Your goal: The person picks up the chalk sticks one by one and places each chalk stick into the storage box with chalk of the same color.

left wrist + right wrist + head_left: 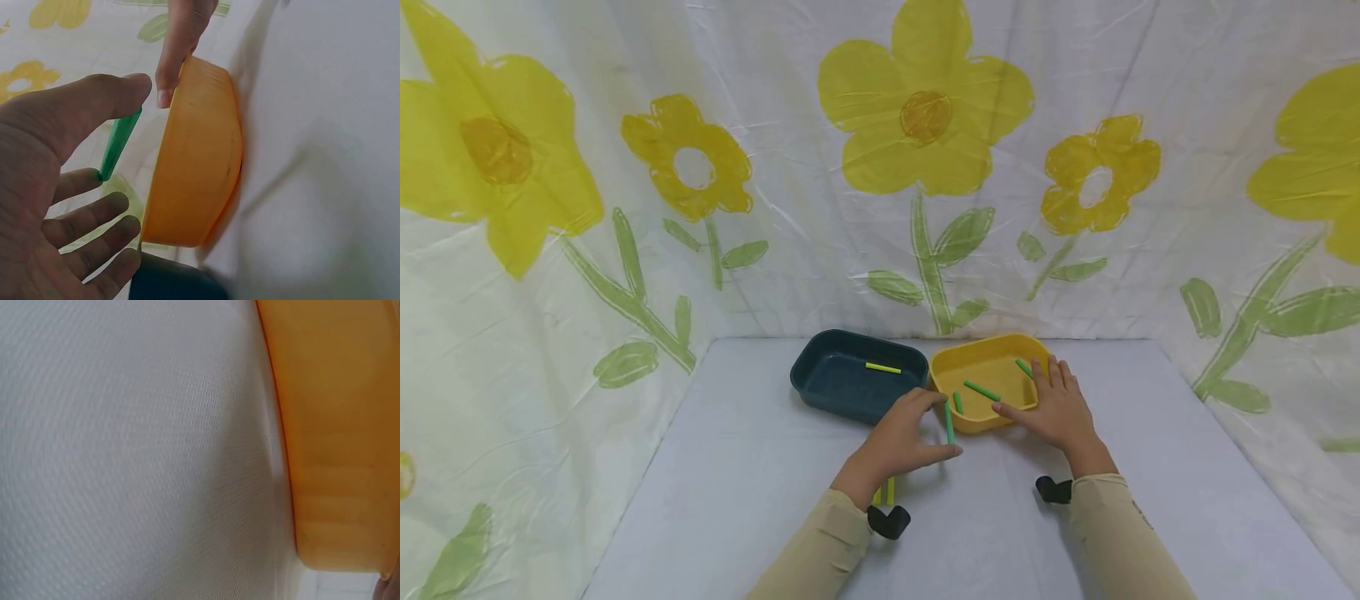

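Note:
My left hand (895,437) pinches a green stick (950,423) endwise between thumb and index finger, just in front of a yellow tray (976,426). The left wrist view shows this stick (120,145) too, the other fingers spread below it. My right hand (1060,408) rests at the yellow tray's front right corner, thumb over the front rim and fingers stretched along the right rim. Inside the tray lie several green sticks (982,390), one partly hidden by the right hand. In the right wrist view the tray's outer wall (337,437) fills the right side.
Left of the yellow tray stands a dark teal tray (835,402) holding a yellow stick (883,367). Yellow sticks (891,492) lie on the white table (737,467) beneath the left wrist, partly hidden. Behind hangs a flower-printed curtain (805,250).

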A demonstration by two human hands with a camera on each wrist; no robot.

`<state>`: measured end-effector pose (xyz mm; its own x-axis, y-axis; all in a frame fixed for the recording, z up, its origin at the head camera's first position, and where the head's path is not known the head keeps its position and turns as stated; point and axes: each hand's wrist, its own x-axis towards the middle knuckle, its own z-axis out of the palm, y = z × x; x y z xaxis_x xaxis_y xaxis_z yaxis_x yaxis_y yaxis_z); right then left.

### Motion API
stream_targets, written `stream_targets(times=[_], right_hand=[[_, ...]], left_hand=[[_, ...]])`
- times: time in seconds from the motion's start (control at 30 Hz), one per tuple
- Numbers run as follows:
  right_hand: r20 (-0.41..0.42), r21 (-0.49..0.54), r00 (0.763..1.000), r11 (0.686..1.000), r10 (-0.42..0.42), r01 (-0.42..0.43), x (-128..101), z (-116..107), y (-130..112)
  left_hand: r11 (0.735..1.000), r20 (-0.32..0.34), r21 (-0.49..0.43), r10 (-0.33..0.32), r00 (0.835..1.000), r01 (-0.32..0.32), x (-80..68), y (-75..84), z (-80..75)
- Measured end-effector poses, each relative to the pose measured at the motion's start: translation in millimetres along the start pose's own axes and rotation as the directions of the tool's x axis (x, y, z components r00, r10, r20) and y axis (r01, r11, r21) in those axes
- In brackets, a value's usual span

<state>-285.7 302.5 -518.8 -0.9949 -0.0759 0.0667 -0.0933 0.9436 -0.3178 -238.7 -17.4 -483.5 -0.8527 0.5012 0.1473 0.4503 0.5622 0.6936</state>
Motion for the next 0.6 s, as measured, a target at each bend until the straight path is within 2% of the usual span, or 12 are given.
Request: stream_targets(times=[0.3,0.6], right_hand=[[0.001,-0.003,1.0,1.0,0.007,-0.007,-1.1,-1.6,0.5],[-0.017,-0.005,1.0,1.0,-0.002,0.002,1.2,1.7,1.3]], left_hand=[[1.0,-0.005,-0.002,0.006,1.0,-0.006,12.7,5.0,3.2],[0.999,-0.013,0.041,0.009,1.0,-0.009,25.6,0.5,8.0]])
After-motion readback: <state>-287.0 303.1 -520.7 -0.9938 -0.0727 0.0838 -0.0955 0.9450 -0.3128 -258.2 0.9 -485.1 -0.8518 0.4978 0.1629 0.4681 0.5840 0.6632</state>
